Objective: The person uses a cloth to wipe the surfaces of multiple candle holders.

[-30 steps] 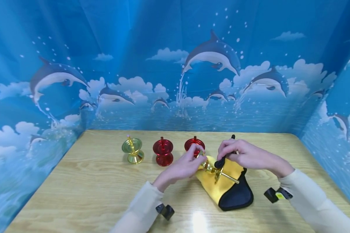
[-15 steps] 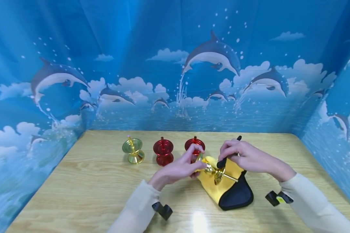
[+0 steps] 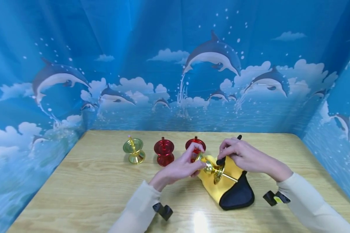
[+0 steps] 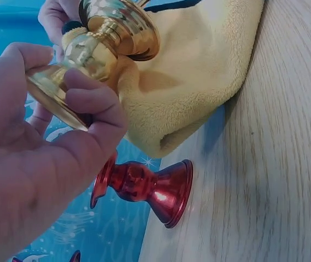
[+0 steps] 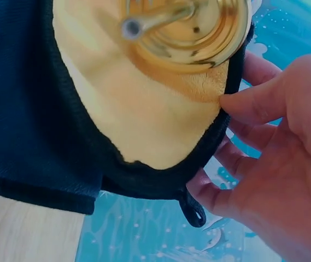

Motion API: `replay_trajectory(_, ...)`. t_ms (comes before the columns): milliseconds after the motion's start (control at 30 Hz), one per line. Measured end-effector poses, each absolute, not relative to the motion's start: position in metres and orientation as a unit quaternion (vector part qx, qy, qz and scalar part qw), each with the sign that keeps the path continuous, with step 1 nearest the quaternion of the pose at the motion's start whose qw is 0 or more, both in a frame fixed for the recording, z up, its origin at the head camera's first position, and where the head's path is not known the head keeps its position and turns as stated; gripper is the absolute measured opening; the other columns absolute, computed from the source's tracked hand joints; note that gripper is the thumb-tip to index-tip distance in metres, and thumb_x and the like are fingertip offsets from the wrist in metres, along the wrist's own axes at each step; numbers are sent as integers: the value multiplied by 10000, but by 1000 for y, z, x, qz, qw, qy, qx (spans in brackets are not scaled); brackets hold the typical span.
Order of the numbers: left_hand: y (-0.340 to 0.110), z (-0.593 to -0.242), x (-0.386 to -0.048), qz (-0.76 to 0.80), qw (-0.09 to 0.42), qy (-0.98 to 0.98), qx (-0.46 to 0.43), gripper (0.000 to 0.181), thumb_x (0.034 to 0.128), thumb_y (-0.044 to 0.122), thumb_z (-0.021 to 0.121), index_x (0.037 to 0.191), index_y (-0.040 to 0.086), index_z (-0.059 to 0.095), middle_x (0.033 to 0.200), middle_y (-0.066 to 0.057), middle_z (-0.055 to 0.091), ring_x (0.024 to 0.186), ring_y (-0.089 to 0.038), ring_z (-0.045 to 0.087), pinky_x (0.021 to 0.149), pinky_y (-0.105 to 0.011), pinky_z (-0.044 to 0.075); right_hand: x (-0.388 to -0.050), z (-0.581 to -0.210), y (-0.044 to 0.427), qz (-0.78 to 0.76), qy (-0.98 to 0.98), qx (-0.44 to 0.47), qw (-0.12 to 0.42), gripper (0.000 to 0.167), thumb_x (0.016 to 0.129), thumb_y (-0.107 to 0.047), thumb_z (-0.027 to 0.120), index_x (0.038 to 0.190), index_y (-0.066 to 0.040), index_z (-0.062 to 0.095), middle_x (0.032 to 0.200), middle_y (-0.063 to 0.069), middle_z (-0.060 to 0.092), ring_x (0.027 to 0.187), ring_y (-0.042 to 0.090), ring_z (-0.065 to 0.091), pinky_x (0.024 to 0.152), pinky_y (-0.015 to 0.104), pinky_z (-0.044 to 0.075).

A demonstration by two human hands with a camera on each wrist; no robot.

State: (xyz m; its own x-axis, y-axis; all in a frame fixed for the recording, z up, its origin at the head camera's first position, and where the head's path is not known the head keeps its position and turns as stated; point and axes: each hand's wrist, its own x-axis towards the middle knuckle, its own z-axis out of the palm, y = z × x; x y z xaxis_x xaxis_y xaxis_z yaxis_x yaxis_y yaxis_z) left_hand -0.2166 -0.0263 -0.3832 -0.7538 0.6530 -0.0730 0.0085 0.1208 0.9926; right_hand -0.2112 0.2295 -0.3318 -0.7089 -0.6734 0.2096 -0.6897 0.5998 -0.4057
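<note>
My left hand grips the flared base of a shiny gold candlestick, which lies tilted with its dish and thin metal post pointing right. Under and around it is a yellow plush cloth with a black border. My right hand pinches that cloth's black edge, thumb on the yellow side, close to the candlestick's dish. A small black loop hangs from the edge. Part of the candlestick's base is hidden behind my left fingers.
Along the back of the wooden table stand another gold candlestick, a red one and a second red one, partly hidden by my left hand in the head view. A blue dolphin-print curtain encloses the table.
My right hand has shifted slightly to the right with the pinched cloth edge, then stays almost still. The gold candlestick has turned a little in my left hand.
</note>
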Motion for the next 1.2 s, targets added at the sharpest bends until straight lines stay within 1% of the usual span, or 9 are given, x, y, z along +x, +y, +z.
replay_trajectory(200, -24, -383, -217, 622, 244, 711, 220, 346, 1002, 146, 580, 1259, 170, 350, 861, -69, 507, 594, -176, 441, 574, -301, 393, -206, -325, 225, 223, -893, 389, 40, 571, 864, 191, 438, 958, -238, 802, 1004, -89, 623, 932, 101, 513, 784, 306, 465)
replay_trajectory(333, -22, -382, -216, 632, 235, 711, 202, 365, 1005, 155, 591, 1271, 145, 342, 874, -73, 499, 579, -168, 435, 567, -293, 382, -204, -324, 222, 213, -888, 401, 67, 592, 829, 209, 441, 949, -245, 802, 998, -94, 616, 922, 99, 481, 783, 313, 424)
replay_trajectory(533, -23, -381, -216, 644, 235, 705, 180, 417, 1012, 185, 602, 1315, 99, 329, 871, -60, 484, 587, -172, 446, 571, -283, 375, -207, -325, 223, 223, -896, 378, 71, 512, 909, 159, 461, 1025, -212, 795, 1024, -65, 620, 941, 119, 518, 783, 313, 438)
replay_trajectory(733, -24, -378, -216, 646, 238, 703, 178, 421, 1017, 227, 607, 1319, 117, 336, 895, -54, 501, 623, -178, 462, 584, -284, 380, -207, -327, 228, 243, -901, 355, 56, 472, 948, 127, 466, 1156, -167, 770, 1092, -8, 631, 907, 99, 543, 678, 237, 427)
replay_trajectory(867, -23, -379, -214, 651, 236, 698, 184, 395, 1027, 220, 599, 1310, 121, 341, 886, -49, 502, 631, -182, 467, 584, -279, 385, -204, -324, 228, 267, -901, 340, 15, 445, 980, 42, 451, 1217, -193, 745, 1150, -12, 618, 944, 106, 546, 722, 260, 430)
replay_trajectory(967, -21, -379, -213, 653, 234, 697, 184, 372, 1032, 229, 594, 1297, 135, 352, 879, -47, 502, 642, -182, 479, 588, -273, 396, -200, -324, 227, 274, -903, 331, -2, 312, 1012, -121, 535, 1234, -227, 728, 1176, -41, 614, 1010, 115, 566, 805, 318, 484)
replay_trajectory(1033, -21, -380, -212, 652, 234, 698, 183, 371, 1034, 238, 591, 1302, 139, 354, 877, -50, 502, 647, -183, 484, 590, -271, 402, -198, -326, 226, 273, -905, 326, -6, 259, 997, -231, 618, 1236, -239, 717, 1185, -53, 614, 1044, 130, 580, 852, 376, 514)
replay_trajectory(1133, -21, -380, -211, 652, 237, 698, 179, 376, 1039, 258, 585, 1310, 143, 351, 898, -58, 508, 651, -190, 485, 597, -273, 405, -197, -331, 225, 262, -913, 312, 3, 299, 943, -326, 712, 1231, -247, 708, 1188, -69, 622, 1079, 141, 601, 894, 442, 534)
replay_trajectory(1200, -20, -380, -211, 653, 239, 697, 177, 382, 1042, 266, 584, 1315, 143, 347, 909, -63, 509, 647, -192, 482, 599, -274, 404, -196, -333, 223, 258, -918, 302, 15, 305, 923, -316, 730, 1214, -227, 715, 1173, -55, 636, 1020, 129, 603, 840, 388, 535)
